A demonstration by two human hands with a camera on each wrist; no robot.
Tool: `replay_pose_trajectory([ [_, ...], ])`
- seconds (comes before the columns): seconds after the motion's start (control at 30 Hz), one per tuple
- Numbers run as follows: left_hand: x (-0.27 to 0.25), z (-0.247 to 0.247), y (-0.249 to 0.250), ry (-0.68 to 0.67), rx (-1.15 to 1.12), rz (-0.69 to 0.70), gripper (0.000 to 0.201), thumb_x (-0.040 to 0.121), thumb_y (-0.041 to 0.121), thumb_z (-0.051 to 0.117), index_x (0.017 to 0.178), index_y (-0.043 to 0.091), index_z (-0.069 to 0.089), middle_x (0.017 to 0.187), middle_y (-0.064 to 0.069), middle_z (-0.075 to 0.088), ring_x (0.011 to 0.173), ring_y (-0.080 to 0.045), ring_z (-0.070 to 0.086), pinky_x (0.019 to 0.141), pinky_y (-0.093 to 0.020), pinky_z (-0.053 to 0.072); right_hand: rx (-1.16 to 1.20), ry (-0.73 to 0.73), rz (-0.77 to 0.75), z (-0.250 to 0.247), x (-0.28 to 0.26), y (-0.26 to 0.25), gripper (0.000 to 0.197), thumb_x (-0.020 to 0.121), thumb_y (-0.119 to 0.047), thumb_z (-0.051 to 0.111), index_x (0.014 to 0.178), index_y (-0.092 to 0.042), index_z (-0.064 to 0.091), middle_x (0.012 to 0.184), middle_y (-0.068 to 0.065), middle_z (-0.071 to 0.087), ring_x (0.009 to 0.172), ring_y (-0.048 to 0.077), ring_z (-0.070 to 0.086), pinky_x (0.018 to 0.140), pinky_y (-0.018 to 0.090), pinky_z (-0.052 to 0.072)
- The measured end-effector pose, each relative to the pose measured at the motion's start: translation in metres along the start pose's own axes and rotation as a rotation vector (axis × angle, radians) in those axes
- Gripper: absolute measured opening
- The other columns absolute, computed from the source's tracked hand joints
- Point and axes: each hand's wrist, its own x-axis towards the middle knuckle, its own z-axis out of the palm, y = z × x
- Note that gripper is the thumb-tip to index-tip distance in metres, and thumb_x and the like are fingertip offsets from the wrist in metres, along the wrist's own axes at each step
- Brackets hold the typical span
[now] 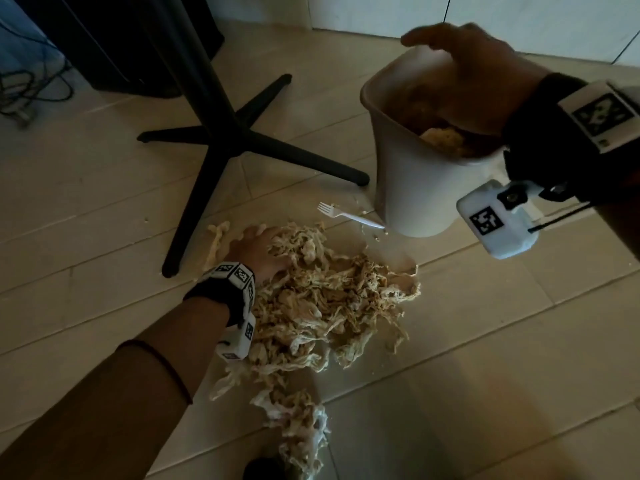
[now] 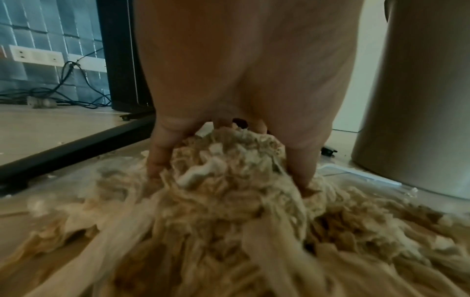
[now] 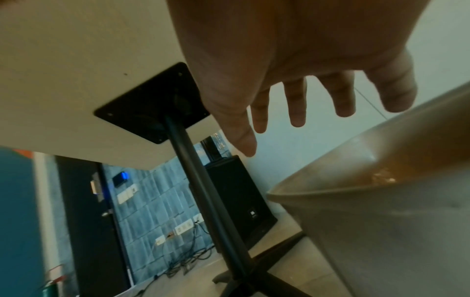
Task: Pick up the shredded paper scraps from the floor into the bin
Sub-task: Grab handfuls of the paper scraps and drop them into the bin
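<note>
A big heap of beige shredded paper scraps (image 1: 322, 306) covers the floor tiles in front of me. My left hand (image 1: 258, 249) digs into the heap's far left side; in the left wrist view its fingers (image 2: 160, 158) curl round a clump of scraps (image 2: 223, 168). The white bin (image 1: 415, 181) stands to the right, with scraps (image 1: 443, 138) inside it. My right hand (image 1: 474, 74) hovers over the bin mouth, fingers (image 3: 296, 104) spread and holding nothing. The bin rim (image 3: 343, 186) shows below it.
A black table pedestal with a cross base (image 1: 225, 133) stands just left of the heap and bin. A white plastic fork (image 1: 349, 216) lies on the floor beside the bin. Cables (image 1: 31, 88) and a black speaker (image 3: 244, 201) are at the back.
</note>
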Motion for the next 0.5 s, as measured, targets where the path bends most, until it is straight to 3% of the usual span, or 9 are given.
replay_pose_trajectory([
  [0.1, -0.001, 0.007, 0.001, 0.106, 0.006, 0.044, 0.061, 0.082, 0.05, 0.065, 0.138, 0.03, 0.049, 0.142, -0.008, 0.049, 0.126, -0.034, 0.049, 0.103, -0.044, 0.044, 0.066, 0.069, -0.109, -0.005, -0.025, -0.014, 0.051, 0.094, -0.031, 0.056, 0.141, -0.037, 0.039, 0.144, 0.004, 0.038, 0.124, 0.017, 0.04, 0.09, 0.027, 0.033],
  [0.2, -0.006, 0.005, 0.002, 0.203, -0.054, 0.061, 0.057, 0.085, 0.031, 0.067, 0.139, 0.019, 0.051, 0.138, -0.012, 0.052, 0.124, -0.034, 0.051, 0.101, -0.041, 0.045, 0.268, 0.142, -0.197, -0.002, -0.047, -0.017, 0.038, 0.092, -0.034, 0.055, 0.129, -0.03, 0.052, 0.131, 0.002, 0.051, 0.112, 0.015, 0.056, 0.094, 0.035, 0.047],
  [0.3, -0.018, -0.007, 0.008, 0.34, -0.142, 0.086, 0.048, 0.085, 0.023, 0.065, 0.13, 0.011, 0.054, 0.128, -0.016, 0.053, 0.117, -0.036, 0.052, 0.093, -0.041, 0.045, 0.484, 0.18, -0.272, 0.012, -0.069, -0.015, 0.021, 0.094, -0.025, 0.055, 0.114, -0.025, 0.06, 0.112, -0.006, 0.063, 0.098, 0.009, 0.064, 0.087, 0.038, 0.054],
  [0.37, -0.029, -0.016, 0.016, 0.445, -0.212, 0.152, 0.039, 0.083, 0.022, 0.063, 0.119, 0.009, 0.057, 0.119, -0.017, 0.056, 0.108, -0.037, 0.055, 0.087, -0.042, 0.046, 0.612, 0.124, -0.225, 0.029, -0.086, -0.014, 0.014, 0.097, -0.02, 0.054, 0.107, -0.027, 0.062, 0.102, -0.017, 0.062, 0.092, 0.006, 0.063, 0.083, 0.037, 0.056],
  [0.5, -0.059, -0.032, 0.042, 0.582, -0.348, 0.28, 0.032, 0.082, 0.016, 0.064, 0.113, 0.008, 0.059, 0.109, -0.013, 0.058, 0.099, -0.029, 0.056, 0.082, -0.032, 0.043, 0.766, -0.105, 0.003, 0.063, -0.107, -0.01, 0.019, 0.098, -0.027, 0.051, 0.111, -0.025, 0.064, 0.103, -0.013, 0.062, 0.09, 0.005, 0.063, 0.08, 0.035, 0.057],
])
